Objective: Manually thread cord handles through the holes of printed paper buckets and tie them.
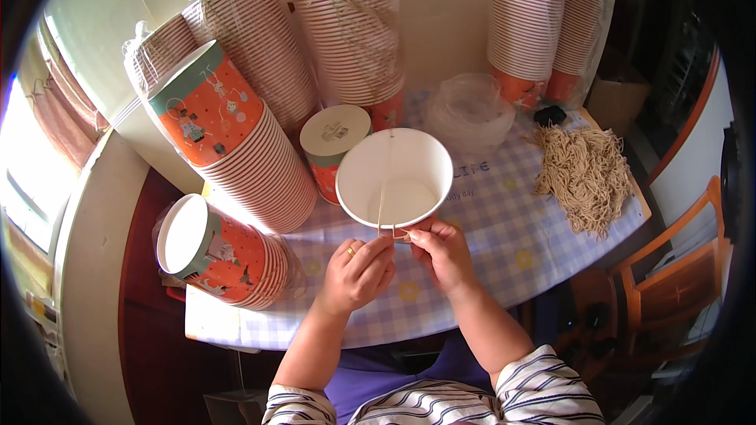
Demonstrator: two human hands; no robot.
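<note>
- The paper cup (394,177) stands in the middle of the view, open mouth up, white inside and orange outside, on the checked tablecloth (488,244).
- A thin beige string (384,189) runs across the mouth of the cup, from the rim at 12 o'clock down to the rim at 6 o'clock.
- The left hand (356,271) is at 7 o'clock from the cup, just below its rim. Its fingers are curled and pressed together, and the thumb and first finger pinch the string end near the rim. A ring is on one finger.
- The right hand (442,256) is at 5 o'clock from the cup, touching its lower wall. Its fingertips are pressed together on the string at the cup's edge, close beside the left hand.
- At 9 to 10 o'clock from the cup a long stack of orange cups (236,149) lies on its side; a second lying stack (220,256) is at 8 o'clock.
- A single cup with a white lid (335,138) stands at 10 o'clock, touching the open cup.
- Tall wrapped cup stacks (346,31) lean at 12 o'clock, and more upright stacks (535,24) are at 1 o'clock.
- A pile of clear plastic lids (468,110) sits at 1 o'clock, near the cup.
- A heap of beige strings (587,173) lies at 3 o'clock, well apart from the cup.
- A wooden chair (669,275) is at 4 o'clock, beside the table.
</note>
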